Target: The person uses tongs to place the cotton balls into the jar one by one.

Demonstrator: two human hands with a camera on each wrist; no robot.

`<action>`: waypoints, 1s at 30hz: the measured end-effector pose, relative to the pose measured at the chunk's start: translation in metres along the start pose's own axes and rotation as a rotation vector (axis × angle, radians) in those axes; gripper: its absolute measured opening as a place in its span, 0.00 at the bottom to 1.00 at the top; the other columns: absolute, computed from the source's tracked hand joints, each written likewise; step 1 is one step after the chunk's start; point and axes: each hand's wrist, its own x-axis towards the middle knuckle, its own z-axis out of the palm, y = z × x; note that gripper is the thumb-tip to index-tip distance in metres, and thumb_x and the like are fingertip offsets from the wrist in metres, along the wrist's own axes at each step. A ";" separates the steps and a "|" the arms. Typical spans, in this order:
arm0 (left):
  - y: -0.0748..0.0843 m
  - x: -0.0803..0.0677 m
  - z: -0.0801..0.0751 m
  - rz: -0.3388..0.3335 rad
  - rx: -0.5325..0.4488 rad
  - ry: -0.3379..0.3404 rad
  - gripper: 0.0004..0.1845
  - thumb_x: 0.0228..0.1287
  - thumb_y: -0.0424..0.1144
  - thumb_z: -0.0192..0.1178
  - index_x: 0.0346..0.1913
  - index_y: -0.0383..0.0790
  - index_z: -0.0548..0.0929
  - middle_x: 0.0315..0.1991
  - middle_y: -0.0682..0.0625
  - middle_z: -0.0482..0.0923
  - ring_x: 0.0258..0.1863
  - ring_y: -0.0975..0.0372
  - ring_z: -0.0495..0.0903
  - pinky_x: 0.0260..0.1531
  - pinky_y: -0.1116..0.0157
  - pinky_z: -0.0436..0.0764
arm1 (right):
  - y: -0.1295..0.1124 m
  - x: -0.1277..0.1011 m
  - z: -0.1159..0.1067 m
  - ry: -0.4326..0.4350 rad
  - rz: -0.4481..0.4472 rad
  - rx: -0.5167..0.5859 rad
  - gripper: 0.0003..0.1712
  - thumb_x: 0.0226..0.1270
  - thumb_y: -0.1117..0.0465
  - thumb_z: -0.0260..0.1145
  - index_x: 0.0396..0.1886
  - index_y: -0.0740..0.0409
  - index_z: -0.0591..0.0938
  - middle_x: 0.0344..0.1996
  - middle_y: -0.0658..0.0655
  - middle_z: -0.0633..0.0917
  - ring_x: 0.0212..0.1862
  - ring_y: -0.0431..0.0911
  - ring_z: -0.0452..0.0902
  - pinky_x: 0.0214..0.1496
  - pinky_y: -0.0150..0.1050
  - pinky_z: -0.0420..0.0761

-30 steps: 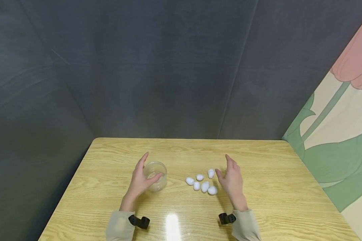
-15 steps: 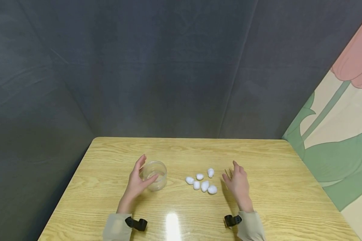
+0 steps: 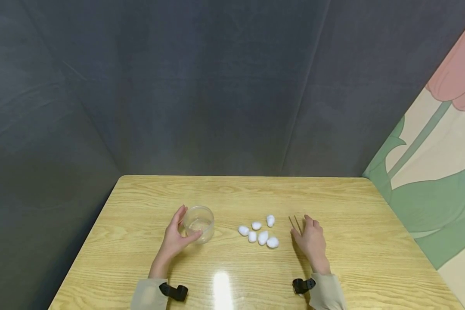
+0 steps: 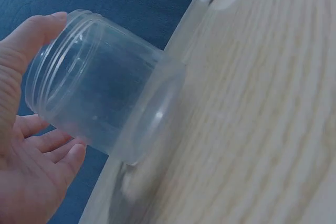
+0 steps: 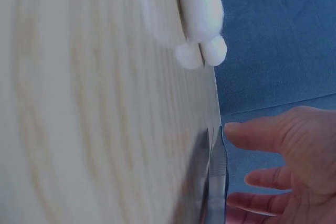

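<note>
Clear plastic jar (image 3: 199,224) stands upright on the wooden table (image 3: 232,193), left of centre, lid off, threaded rim showing in the left wrist view (image 4: 105,82). Nothing visible inside it.

Six white cotton balls (image 3: 258,232) lie loose on the table between the two hands, in a small cluster, well apart from the jar. None in the jar. Right wrist view catches a few of them (image 5: 199,19), blurred.

Tweezers (image 3: 296,224) lie flat on the table just right of the cotton balls, tips pointing away from the person. Right wrist view shows the metal blades (image 5: 215,177) right beside the fingertips.

Left hand (image 3: 176,234): cupped around the near-left side of the jar, thumb on the near wall, fingers curved along the far-left side. Left wrist view shows the thumb at the rim and the fingers (image 4: 52,150) under the wall. Loose wrap rather than a firm grip; jar base is on the table.

Right hand (image 3: 313,241): palm down, resting low over the table, fingers relaxed and slightly spread, holding nothing. Fingertips are at the near end of the tweezers; cannot tell whether they touch.

Both forearms in beige sleeves (image 3: 147,297) with black wrist mounts.
</note>
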 end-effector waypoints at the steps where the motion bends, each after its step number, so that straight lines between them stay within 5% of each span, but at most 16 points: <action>1: 0.000 0.000 0.000 -0.009 -0.001 -0.006 0.50 0.49 0.28 0.70 0.69 0.23 0.49 0.69 0.29 0.51 0.67 0.39 0.52 0.65 0.47 0.53 | 0.000 0.000 0.000 -0.002 0.001 -0.005 0.37 0.62 0.58 0.64 0.62 0.77 0.62 0.53 0.81 0.67 0.52 0.73 0.65 0.43 0.62 0.73; 8: -0.001 -0.002 0.002 -0.072 0.032 -0.015 0.49 0.47 0.29 0.71 0.69 0.24 0.52 0.68 0.28 0.53 0.66 0.37 0.54 0.63 0.44 0.57 | 0.005 0.000 -0.001 -0.013 0.024 -0.001 0.32 0.61 0.59 0.65 0.56 0.77 0.67 0.49 0.78 0.70 0.49 0.71 0.68 0.40 0.60 0.74; 14: -0.005 -0.002 0.005 -0.049 0.038 -0.004 0.47 0.45 0.27 0.72 0.67 0.23 0.56 0.64 0.27 0.60 0.64 0.37 0.58 0.62 0.44 0.58 | 0.003 0.001 -0.002 -0.043 0.007 -0.006 0.20 0.58 0.60 0.67 0.39 0.73 0.73 0.31 0.67 0.75 0.29 0.55 0.72 0.25 0.46 0.73; 23: -0.046 0.008 0.008 -0.024 0.027 0.004 0.46 0.44 0.31 0.75 0.66 0.30 0.60 0.64 0.34 0.63 0.65 0.43 0.61 0.64 0.47 0.58 | 0.000 0.002 -0.005 -0.079 0.011 -0.035 0.12 0.59 0.63 0.65 0.28 0.68 0.73 0.21 0.60 0.75 0.21 0.48 0.69 0.20 0.41 0.69; 30: -0.051 0.009 0.008 -0.001 0.035 0.014 0.46 0.42 0.34 0.76 0.66 0.31 0.62 0.62 0.36 0.66 0.63 0.43 0.63 0.62 0.46 0.60 | 0.001 0.003 -0.005 -0.093 0.021 -0.025 0.09 0.58 0.66 0.62 0.22 0.64 0.72 0.16 0.56 0.74 0.17 0.45 0.67 0.17 0.37 0.66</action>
